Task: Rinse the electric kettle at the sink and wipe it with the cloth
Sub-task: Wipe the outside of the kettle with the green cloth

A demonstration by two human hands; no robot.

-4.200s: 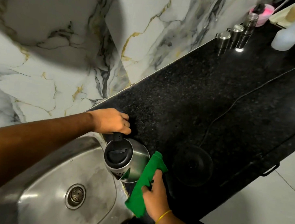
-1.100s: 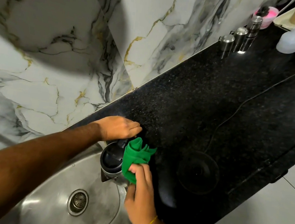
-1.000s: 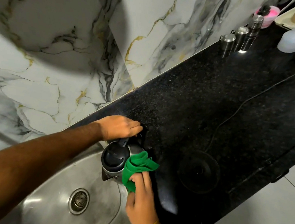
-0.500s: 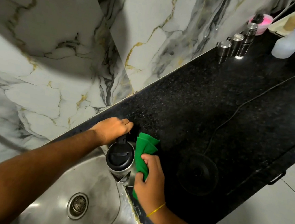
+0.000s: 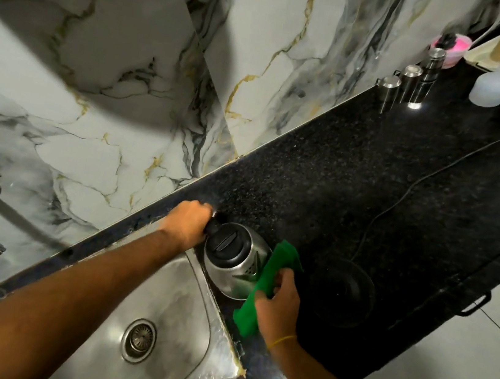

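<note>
Since half a second ago, the green cloth [image 5: 264, 284] has slid from the kettle's top edge down along its right flank, and more of the shiny steel body now shows. My left hand [image 5: 187, 224] is closed around the black handle of the electric kettle [image 5: 234, 259], steadying it where it stands at the corner of the black counter [image 5: 356, 178], right against the rim of the steel sink [image 5: 179, 317]. My right hand [image 5: 279, 302] pinches the cloth, pressing it to the kettle's side. Just beside the cloth sits the round black power base [image 5: 342, 292], its cord [image 5: 430, 179] trailing away across the counter. I judge the risk to be this: the wet steel is slippery, so a hard wipe could push the kettle off the counter edge into the sink, or flick water toward the base.
</note>
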